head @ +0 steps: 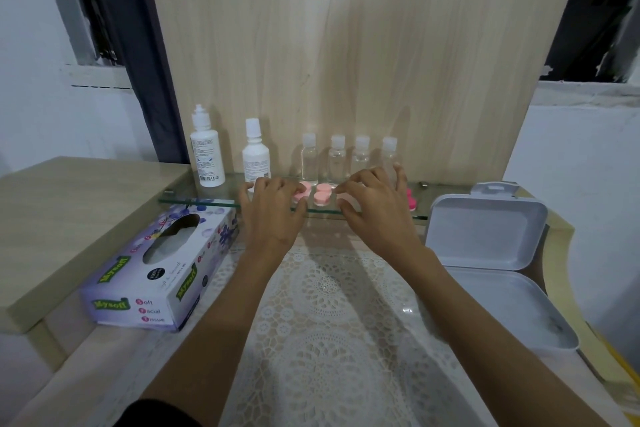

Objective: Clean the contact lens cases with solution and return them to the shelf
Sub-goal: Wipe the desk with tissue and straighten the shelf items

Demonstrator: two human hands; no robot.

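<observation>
Several pink contact lens cases lie in a row on a glass shelf (197, 200). My left hand (272, 210) arches over one light pink case (302, 192), thumb at its left end and curled fingers on its right end. My right hand (377, 206) pinches another pale pink case (345, 198) between thumb and forefinger, the little finger lifted. Between the hands a pink case (323, 193) lies untouched. A darker pink case (411, 200) shows just right of my right hand. Two white solution bottles (206, 152), (255, 156) stand at the shelf's left.
Several small clear bottles (337, 158) stand behind the cases against a wooden panel. A tissue box (152, 274) lies at the left on the lace-covered table (332, 322). An open white plastic box (485, 246) sits at the right. A raised wooden ledge (69, 218) is far left.
</observation>
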